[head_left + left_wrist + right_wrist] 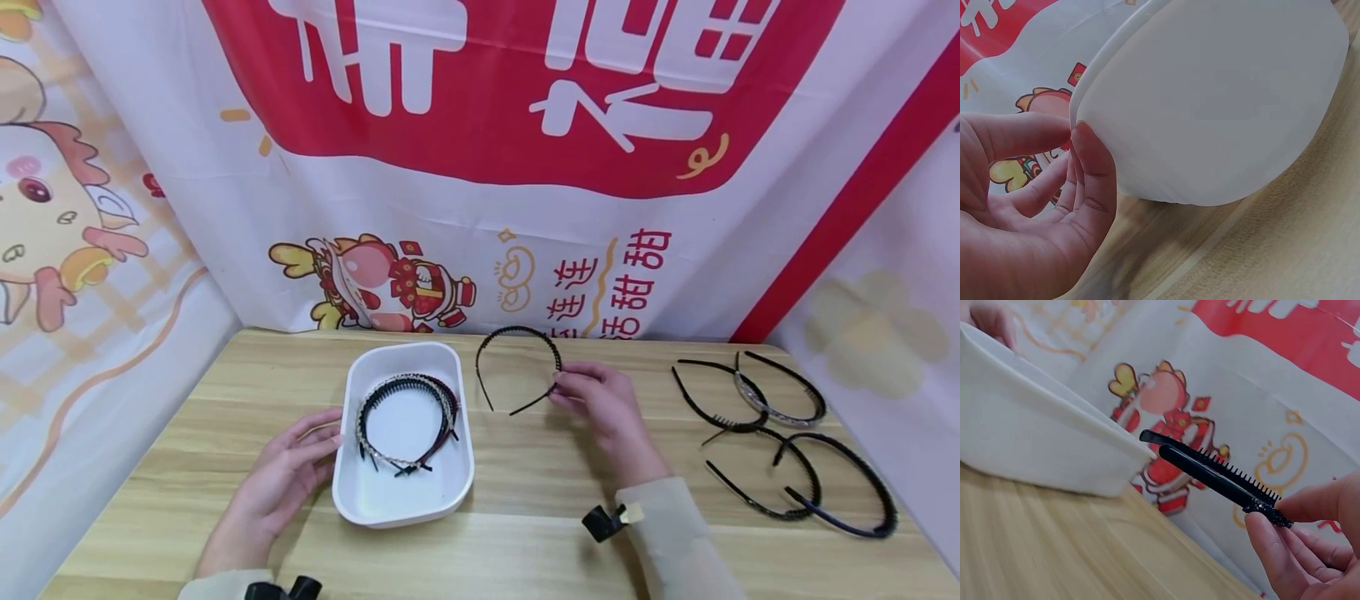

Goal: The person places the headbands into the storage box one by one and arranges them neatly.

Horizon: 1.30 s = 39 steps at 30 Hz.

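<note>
Black headband (pixel 518 329) pinched in R grip (pixel 600 398), slim gap to white tub (pixel 384 500); L grip (pixel 292 468) pinches tub's edge.

Black headband (pixel 1207 475), white tub (pixel 1210 103), wood-grained table (pixel 517 542)

table top (pixel 525 508) is wooden | at back hangs a white cloth (pixel 450 217), with red panel (pixel 491 117) and white characters (pixel 663 124); cartoon figure (pixel 367 275) is below | left cloth (pixel 45 208) shows a cartoon creature | right cloth (pixel 926 258) is pale, with faint flower (pixel 866 333) | light is soft
</note>
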Available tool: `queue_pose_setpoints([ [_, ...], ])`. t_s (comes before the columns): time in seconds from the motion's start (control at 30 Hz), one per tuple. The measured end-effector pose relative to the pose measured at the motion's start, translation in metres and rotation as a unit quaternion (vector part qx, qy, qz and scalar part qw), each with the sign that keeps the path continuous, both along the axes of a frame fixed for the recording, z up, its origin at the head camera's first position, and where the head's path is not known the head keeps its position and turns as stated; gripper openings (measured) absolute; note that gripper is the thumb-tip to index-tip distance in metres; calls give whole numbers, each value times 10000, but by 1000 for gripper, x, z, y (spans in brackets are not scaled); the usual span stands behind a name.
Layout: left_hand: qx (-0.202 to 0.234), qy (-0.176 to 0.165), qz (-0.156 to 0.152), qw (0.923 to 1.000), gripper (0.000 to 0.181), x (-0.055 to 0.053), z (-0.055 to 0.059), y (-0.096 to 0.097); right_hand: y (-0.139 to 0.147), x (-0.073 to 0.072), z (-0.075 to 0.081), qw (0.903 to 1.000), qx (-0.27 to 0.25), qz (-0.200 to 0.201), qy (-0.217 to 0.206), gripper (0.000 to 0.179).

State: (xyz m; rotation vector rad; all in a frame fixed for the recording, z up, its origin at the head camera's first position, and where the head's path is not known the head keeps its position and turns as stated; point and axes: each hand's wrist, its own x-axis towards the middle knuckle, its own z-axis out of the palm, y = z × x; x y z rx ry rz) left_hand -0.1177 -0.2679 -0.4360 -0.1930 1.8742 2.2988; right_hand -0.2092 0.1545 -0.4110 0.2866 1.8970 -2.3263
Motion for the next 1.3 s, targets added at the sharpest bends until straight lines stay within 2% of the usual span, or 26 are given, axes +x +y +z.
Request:
queue_pose_setpoints([
  [0.3, 48, 64, -39, 10000, 35, 0, 0, 0, -38, 1, 7, 9996, -146, 216, 132, 33],
  [0.83, 90, 100, -21, 9999, 35, 1, -1, 0, -101, 12, 10, 9962, -230, 833, 40, 30],
  [1.1, 65, 61, -29, 10000, 34, 0, 0, 1, -122, 16, 19, 9932, 136, 1157, -59, 32],
  [1.3, 108, 114, -55, 9999, 35, 0, -1, 0, -134, 16, 28, 9889, 628, 1345, -34, 33],
])
